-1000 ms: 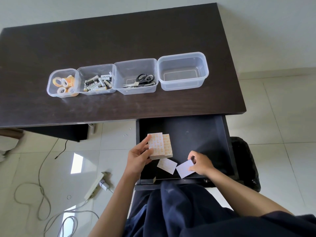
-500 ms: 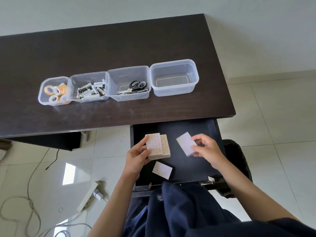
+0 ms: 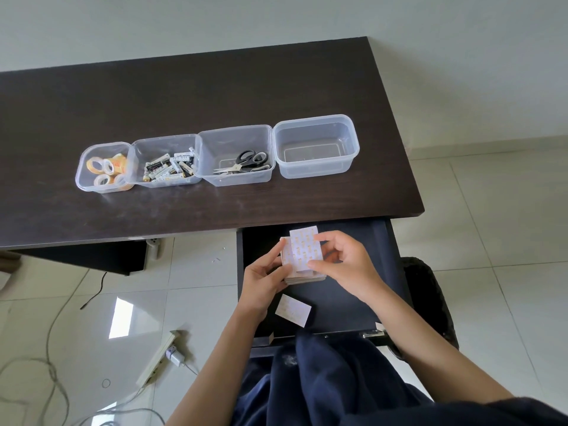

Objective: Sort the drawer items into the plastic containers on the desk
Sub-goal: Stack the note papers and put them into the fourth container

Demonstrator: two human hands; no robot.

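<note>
Hands over the open drawer [image 3: 381,290], w/ cards between them. Left hand [image 3: 264,279] grips a stack of patterned cards [image 3: 302,276] from its left side, thumb along the edge. Right hand [image 3: 344,262] pinches one card [image 3: 304,249] btwn thumb and fingers, laying it on top of the stack; card sits a bit higher than the rest and slightly skewed. One more loose card [image 3: 293,310] lies flat on the drawer floor, near the front, just below the left wrist, apart from the stack.

On the dark desk [image 3: 184,96], four clear plastic containers in a row, touching or nearly so. L to R: tape rolls container [image 3: 89,182], batteries container [image 3: 138,149], scissors container [image 3: 215,139], then empty container [image 3: 316,133] at the right end, directly beyond the drawer.

Floor at lower left: power strip [image 3: 156,358] w/ a plug in it, plus loose cables [image 3: 46,364].
</note>
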